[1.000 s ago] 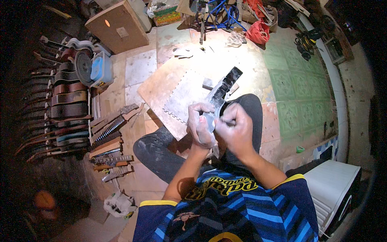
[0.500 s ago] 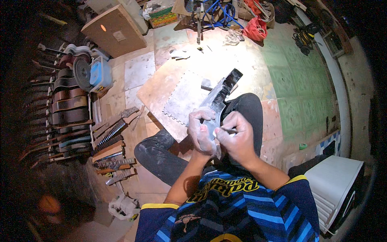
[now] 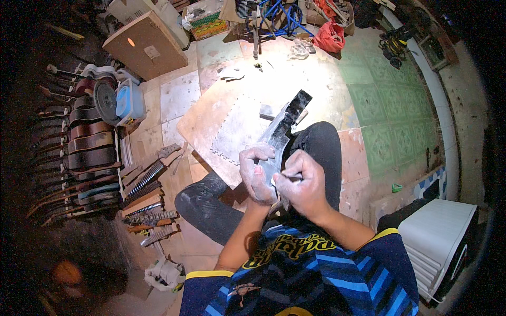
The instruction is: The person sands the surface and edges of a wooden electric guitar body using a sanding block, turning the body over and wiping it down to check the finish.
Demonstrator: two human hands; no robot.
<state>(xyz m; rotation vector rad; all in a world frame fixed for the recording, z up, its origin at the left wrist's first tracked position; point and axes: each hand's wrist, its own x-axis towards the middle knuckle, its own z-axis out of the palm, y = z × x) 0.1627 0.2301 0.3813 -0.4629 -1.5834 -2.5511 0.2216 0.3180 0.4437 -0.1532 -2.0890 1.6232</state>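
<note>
Hands dropped slightly lower in view since earlier frames. Left hand (image 3: pixel 256 176) clenched round the guitar neck (image 3: pixel 282 131); right hand (image 3: pixel 301 181) pinches a thin tool against it. Neck's long axis runs up-right from both grips over the knee, headstock farthest.

The right hand (image 3: pixel 303 184) hides the near end of the guitar neck (image 3: pixel 282 129).

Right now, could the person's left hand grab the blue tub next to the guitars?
Probably not. The left hand is wrapped around the dusty guitar neck over the lap, and the blue tub sits far off across the floor; they would have to let go and lean.
</note>
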